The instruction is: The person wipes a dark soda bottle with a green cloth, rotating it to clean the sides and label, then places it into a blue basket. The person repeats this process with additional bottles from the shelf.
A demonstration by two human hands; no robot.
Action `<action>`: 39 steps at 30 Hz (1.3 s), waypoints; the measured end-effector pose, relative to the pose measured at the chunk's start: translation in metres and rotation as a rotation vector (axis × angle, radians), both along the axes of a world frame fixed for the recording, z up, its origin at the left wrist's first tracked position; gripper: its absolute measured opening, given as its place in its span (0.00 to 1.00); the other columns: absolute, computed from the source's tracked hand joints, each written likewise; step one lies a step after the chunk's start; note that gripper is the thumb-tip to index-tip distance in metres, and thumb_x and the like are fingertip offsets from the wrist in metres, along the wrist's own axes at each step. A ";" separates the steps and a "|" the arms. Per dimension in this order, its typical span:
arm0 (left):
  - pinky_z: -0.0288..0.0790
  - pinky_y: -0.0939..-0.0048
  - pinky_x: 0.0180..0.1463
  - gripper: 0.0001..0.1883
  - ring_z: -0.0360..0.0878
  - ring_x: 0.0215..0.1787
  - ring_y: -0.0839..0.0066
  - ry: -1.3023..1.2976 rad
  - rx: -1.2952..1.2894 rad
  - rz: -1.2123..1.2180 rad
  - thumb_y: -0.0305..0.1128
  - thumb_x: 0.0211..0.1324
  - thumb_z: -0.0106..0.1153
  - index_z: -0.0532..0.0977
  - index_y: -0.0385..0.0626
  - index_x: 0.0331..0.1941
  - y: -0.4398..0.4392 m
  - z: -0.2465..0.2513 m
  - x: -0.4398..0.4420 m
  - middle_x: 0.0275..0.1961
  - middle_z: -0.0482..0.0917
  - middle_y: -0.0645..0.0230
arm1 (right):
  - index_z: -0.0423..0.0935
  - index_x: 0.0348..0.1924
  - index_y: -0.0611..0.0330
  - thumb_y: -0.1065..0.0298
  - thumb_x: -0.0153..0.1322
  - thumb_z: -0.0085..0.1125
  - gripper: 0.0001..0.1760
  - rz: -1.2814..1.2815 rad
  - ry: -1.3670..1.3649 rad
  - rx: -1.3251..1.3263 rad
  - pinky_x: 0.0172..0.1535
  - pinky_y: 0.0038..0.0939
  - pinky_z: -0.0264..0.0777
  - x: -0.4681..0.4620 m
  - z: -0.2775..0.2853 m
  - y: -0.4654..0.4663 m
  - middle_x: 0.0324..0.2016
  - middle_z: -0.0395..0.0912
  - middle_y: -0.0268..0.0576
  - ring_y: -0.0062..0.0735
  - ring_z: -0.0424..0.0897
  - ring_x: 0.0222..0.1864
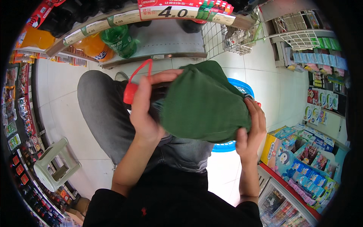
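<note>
A large plastic bottle with a red cap (130, 93) and a red carry loop (139, 69) lies sideways above my lap. My left hand (146, 113) is closed around its neck end, where dark plastic shows between the fingers. A green cloth (204, 105) covers most of the bottle's body, so its label cannot be seen. At the far end, my right hand (252, 127) grips the cloth against the bottle, with a small bit of the base peeking out above the fingers. Behind the cloth, a blue plastic basket (241, 85) stands partly hidden on the floor.
Ahead is a shelf (170, 44) with a green soda bottle (119, 41) and an orange soda bottle (95, 46). White wire racks (215, 39) stand beside it. A plastic stool (56, 163) is at left. Boxed goods (303, 161) sit on a chest freezer (283, 198) at right.
</note>
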State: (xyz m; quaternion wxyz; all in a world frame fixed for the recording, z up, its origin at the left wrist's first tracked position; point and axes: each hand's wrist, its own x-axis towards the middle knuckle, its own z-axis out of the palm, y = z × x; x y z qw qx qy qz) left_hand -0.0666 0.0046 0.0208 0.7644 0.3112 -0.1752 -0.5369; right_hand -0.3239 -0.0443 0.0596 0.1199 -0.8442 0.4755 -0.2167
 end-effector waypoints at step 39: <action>0.58 0.67 0.74 0.23 0.72 0.66 0.69 -0.207 0.187 -0.107 0.35 0.65 0.55 0.80 0.31 0.57 0.015 0.002 0.004 0.67 0.73 0.58 | 0.81 0.51 0.70 0.70 0.82 0.49 0.15 -0.372 -0.520 0.438 0.49 0.29 0.73 -0.041 -0.020 0.047 0.43 0.86 0.47 0.26 0.80 0.41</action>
